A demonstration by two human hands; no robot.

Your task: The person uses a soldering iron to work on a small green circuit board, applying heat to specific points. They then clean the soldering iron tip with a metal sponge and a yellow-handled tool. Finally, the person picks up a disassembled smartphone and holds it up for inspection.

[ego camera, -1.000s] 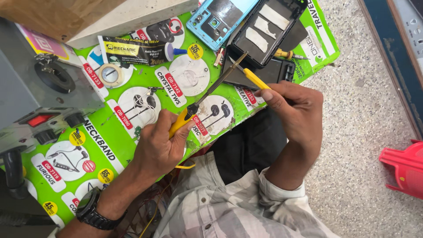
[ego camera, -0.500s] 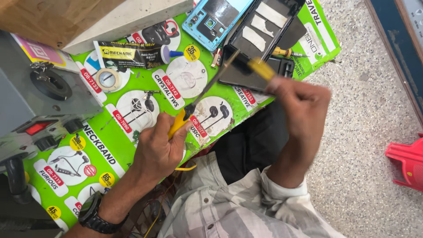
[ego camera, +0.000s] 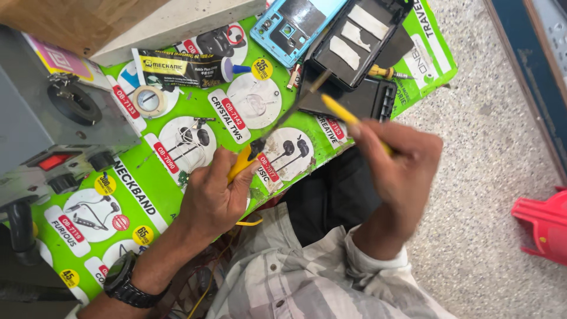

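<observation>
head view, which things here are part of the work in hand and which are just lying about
In use:
left hand on yellow-handled soldering iron
right hand holding yellow stick tool
black phone frame

Lying about:
tape roll
glue tube
blue phone shell
small screwdriver

Glossy printed mat (ego camera: 147,195), matt black plastic tray (ego camera: 354,41), speckled stone floor (ego camera: 490,136)

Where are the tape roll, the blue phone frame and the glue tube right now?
Tape roll (ego camera: 149,100): head view, on its pale ring.
Blue phone frame (ego camera: 277,36): head view, on its blue left edge.
Glue tube (ego camera: 183,68): head view, on its black body.
</observation>
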